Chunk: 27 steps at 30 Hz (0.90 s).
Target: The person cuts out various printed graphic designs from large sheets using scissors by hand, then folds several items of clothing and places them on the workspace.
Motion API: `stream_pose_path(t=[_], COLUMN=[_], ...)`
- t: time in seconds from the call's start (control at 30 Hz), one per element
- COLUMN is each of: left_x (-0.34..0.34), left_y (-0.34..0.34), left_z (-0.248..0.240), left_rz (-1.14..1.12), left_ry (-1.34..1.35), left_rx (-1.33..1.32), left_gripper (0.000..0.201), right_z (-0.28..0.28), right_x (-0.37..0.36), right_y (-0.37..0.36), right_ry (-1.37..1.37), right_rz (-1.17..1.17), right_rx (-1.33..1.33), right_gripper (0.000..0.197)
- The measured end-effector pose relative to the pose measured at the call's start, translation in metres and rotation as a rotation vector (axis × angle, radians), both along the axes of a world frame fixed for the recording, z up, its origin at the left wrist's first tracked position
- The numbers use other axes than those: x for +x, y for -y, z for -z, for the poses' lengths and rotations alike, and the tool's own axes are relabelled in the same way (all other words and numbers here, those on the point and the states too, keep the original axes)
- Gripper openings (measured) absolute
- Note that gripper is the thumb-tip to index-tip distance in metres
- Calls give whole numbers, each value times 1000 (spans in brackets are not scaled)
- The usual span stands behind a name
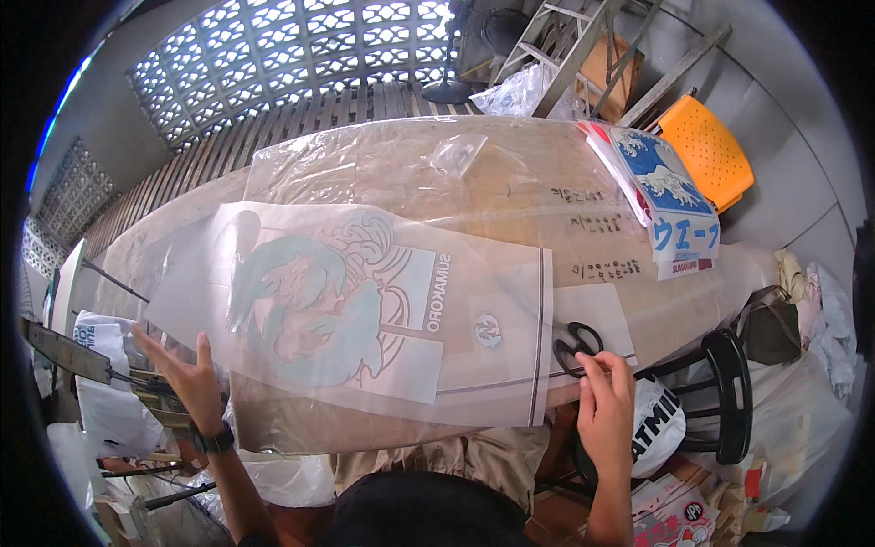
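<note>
A large translucent sheet [510, 264] with a mirrored wave-like figure, pale blue panels and letters lies across the table before me. My left hand [189, 376] is raised by the sheet's left end, fingers spread and holding nothing; a dark watch sits on that wrist. Black-handled scissors [578, 343] rest at the sheet's right edge, over a strip of pale paper [609, 314]. The scissors' blades reach toward the sheet and show only faintly. My right hand [609, 397] has its bent fingertips at the lower handle loop.
Clear plastic covers the brown table [538, 182], which has handwriting at its right. Blue-and-white printed sheets [665, 187] lie at the far right corner. Beyond stand an orange chair [706, 150], a ladder [570, 55] and a fan [447, 89]. A black chair [729, 397] stands near right.
</note>
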<state>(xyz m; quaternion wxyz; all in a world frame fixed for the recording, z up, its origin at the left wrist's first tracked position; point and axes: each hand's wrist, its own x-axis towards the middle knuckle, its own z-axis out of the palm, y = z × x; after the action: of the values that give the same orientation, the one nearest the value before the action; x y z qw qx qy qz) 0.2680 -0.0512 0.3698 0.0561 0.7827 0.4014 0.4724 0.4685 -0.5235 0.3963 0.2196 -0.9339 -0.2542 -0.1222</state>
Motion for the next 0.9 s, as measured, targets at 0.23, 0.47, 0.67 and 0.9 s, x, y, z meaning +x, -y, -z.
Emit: stream_pose_path(t=[0.23, 0.47, 0.67, 0.9], left_x=[44, 20, 25, 88], left_y=[120, 93, 99, 104], left_z=[-57, -31, -22, -32], left_rz=[1168, 729, 752, 913], left_ry=[-789, -773, -704, -684], left_rx=[-280, -302, -304, -261], left_gripper=[66, 60, 54, 47], right_z=[-21, -8, -13, -4], right_x=[45, 104, 129, 129], right_y=[-15, 15, 51, 65], right_ry=[-110, -157, -202, -119], right_rz=[-169, -127, -175, -75], right_rx=[-136, -57, -7, 776], right_gripper=[40, 40, 42, 43])
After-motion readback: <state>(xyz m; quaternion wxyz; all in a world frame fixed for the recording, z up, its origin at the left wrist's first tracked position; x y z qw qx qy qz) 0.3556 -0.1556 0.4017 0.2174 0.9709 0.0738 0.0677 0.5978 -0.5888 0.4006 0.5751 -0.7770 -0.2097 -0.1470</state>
